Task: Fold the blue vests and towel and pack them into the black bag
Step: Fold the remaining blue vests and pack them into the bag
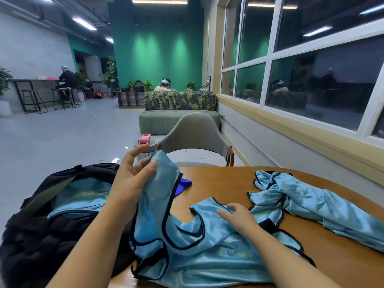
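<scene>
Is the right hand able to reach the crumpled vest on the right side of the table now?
Probably yes. The right hand rests flat on the near vest and holds nothing. The crumpled vest lies just beyond it on the table, with nothing between them.

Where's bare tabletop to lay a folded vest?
Bare wood shows on the table between the held vest and the crumpled vest, beyond the right hand. Near edge and black bag side are crowded.
</scene>
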`<state>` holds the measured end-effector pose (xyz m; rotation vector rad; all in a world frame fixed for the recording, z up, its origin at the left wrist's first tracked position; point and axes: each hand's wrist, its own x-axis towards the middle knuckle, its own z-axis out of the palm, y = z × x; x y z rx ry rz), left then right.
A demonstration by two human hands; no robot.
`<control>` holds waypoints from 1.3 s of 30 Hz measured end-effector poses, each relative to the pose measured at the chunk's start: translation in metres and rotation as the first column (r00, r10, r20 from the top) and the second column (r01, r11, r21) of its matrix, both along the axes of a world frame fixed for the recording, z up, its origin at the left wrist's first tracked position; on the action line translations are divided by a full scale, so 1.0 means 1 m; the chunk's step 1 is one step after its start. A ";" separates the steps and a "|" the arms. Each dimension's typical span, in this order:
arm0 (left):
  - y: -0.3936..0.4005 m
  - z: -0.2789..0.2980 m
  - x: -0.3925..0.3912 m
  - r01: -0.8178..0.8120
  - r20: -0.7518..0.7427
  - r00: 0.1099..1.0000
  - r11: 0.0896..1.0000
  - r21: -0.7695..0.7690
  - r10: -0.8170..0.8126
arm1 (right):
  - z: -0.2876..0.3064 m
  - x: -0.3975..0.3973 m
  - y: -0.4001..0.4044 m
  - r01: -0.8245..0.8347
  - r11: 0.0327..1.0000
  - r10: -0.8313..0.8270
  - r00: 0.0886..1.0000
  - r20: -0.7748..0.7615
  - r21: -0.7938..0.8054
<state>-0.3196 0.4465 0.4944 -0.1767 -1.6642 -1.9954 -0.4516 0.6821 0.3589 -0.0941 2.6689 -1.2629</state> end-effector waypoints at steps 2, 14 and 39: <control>-0.003 -0.002 0.002 -0.016 -0.002 1.000 1.000 0.020 0.016 | 0.002 0.001 -0.003 -0.028 1.000 0.029 0.999 0.030 -0.014; -0.019 -0.008 0.008 0.069 -0.018 0.998 0.991 0.114 -0.068 | 0.015 0.009 -0.015 -0.065 0.991 0.073 0.995 0.072 -0.114; -0.061 -0.013 -0.008 -0.199 0.104 0.896 0.598 -0.776 0.432 | 0.005 -0.084 -0.061 -0.117 0.979 0.108 0.992 0.058 0.169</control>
